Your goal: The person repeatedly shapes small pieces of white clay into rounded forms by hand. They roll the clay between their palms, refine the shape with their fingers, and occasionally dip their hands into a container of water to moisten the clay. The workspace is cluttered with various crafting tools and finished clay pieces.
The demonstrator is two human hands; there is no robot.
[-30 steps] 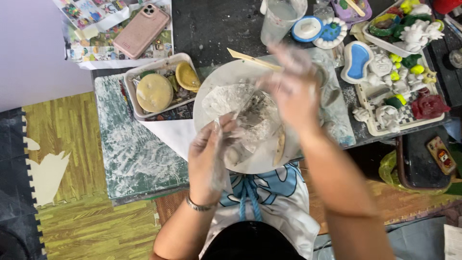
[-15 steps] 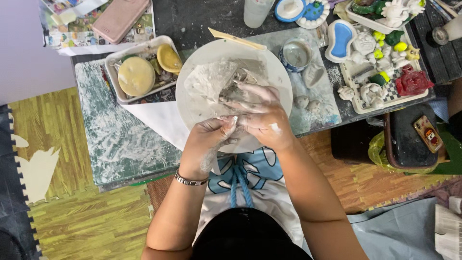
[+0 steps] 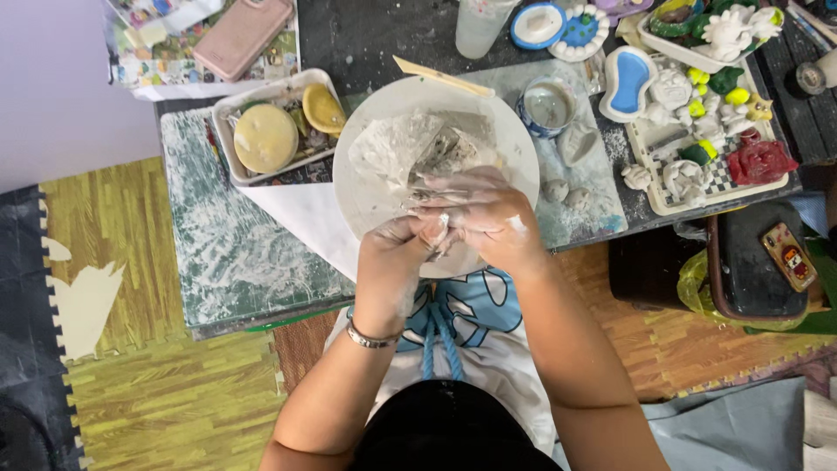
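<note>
Both hands have drawn in from the middle of the white plate to its near rim since a second ago, when the right one reached across it. In the head view, the left hand and right hand are pressed together, pinching a small pale lump of clay between powdery fingers, likely so crumbs drop onto the plate. More grey-white clay is heaped at the plate's centre. Left of the plate sits a tray of sponges; right of it, a small cup.
</note>
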